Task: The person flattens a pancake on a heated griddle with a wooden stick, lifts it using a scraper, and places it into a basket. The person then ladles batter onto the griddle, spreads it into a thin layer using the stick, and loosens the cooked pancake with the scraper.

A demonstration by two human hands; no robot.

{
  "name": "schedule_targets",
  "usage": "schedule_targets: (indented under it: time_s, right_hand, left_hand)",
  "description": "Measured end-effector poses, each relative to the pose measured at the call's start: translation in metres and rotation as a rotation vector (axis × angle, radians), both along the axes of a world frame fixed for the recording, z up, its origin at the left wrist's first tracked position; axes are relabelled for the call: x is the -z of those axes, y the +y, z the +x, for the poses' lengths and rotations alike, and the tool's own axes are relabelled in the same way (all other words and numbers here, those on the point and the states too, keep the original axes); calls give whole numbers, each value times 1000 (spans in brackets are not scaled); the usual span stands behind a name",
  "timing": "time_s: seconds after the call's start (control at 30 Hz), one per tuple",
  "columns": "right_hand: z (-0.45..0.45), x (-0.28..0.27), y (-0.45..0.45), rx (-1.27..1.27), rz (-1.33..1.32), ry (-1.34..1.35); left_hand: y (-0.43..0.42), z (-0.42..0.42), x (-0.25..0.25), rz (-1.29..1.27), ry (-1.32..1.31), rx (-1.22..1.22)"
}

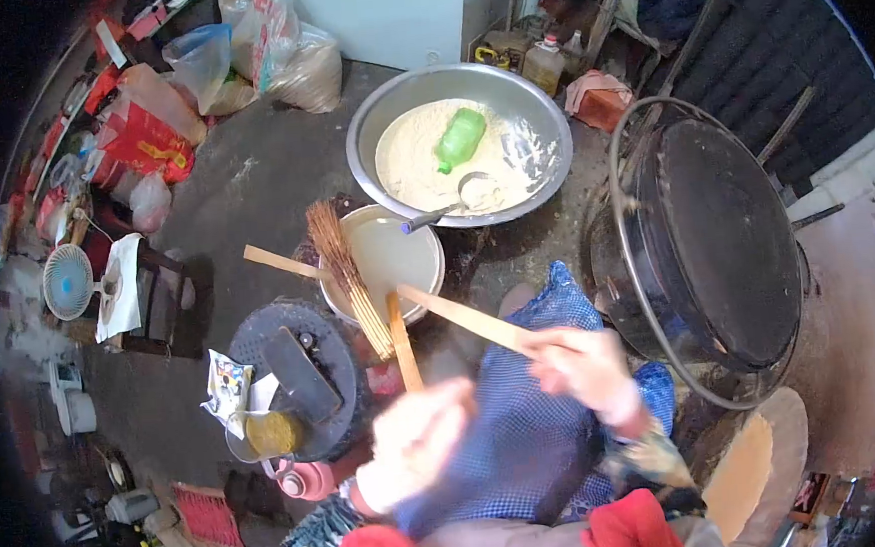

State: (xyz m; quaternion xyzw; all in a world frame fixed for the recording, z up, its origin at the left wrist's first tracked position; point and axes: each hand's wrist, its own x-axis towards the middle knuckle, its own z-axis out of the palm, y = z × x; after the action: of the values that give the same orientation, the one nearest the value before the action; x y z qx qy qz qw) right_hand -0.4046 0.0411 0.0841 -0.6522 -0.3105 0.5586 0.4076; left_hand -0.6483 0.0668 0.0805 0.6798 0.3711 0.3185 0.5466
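Dark, stained floor (251, 175) spreads under a crowded room, and on it stands a pale bucket (443, 263) with smooth, cream-coloured liquid (398, 248). Left hand (417, 430), blurred, seems closed around a flat wooden stick (403, 346); right hand (582, 368) has its fingers closed around another wooden paddle (465, 317). Both tips meet, or nearly meet, over the near side of the bucket. I judge that the step is scraping or wiping these tools; the next move calls for a steady grip and clearance from the stiff twig brush (332, 245), which leans across the rim. Behind, a shiny round metal basin (354, 158) holds powdery flour (400, 150) and a translucent green bottle (461, 137). At right is a flat, black, round griddle (726, 236).
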Motion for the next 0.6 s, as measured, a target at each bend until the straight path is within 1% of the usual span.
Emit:
schedule_targets:
  time_s: [0.03, 0.07, 0.1, 0.17, 0.2, 0.23, 0.27, 0.3, 0.33, 0.37, 0.4, 0.43, 0.47, 0.5, 0.53, 0.57, 0.6]
  right_hand:
    - [22, -24, -23, 51, 50, -24]
    - [48, -35, -46, 60, 39, -99]
    - [70, -43, -70, 92, 136, -104]
    - [102, -49, -115, 220, 227, 22]
    - [109, -46, -131, 254, 347, 61]
    - [119, -33, -152, 331, 187, 176]
    - [115, -27, -152, 276, 183, 224]
    - [112, -20, -152, 220, 178, 271]
    - [107, -17, -144, 138, 1, 339]
    - [92, -24, -120, 45, -139, 381]
    - [81, -7, -100, -73, -228, 332]
    - [71, 11, -84, -148, -253, 323]
    - [51, 16, -64, -91, -209, 263]
    - [39, 25, -49, -96, -149, 210]
    - [32, 35, -37, -100, -90, 159]
    - [31, 47, -26, -116, -82, 167]
    - [30, 57, -14, -126, -58, 67]
  left_hand:
    - [5, -1, 6, -165, -2, -122]
    - [15, 4, 11, -266, -54, -262]
    - [28, 3, 24, -214, -72, -339]
    - [59, 1, 44, -90, -107, -457]
    - [72, 3, 49, -110, -122, -500]
    - [86, 8, 58, -97, -159, -537]
    - [101, 12, 69, -79, -195, -576]
    - [116, 15, 82, 49, -140, -600]
    - [129, 12, 99, 137, 0, -593]
    - [144, 8, 122, 345, 298, -629]
    - [156, 4, 145, 550, 602, -657]
    - [162, 5, 151, 433, 762, -670]
    - [173, 3, 172, 335, 901, -684]
    - [183, -1, 203, 285, 845, -707]
    - [189, -8, 222, 234, 791, -729]
    - [194, -10, 216, 76, 738, -689]
    - [198, -3, 200, -83, 679, -645]
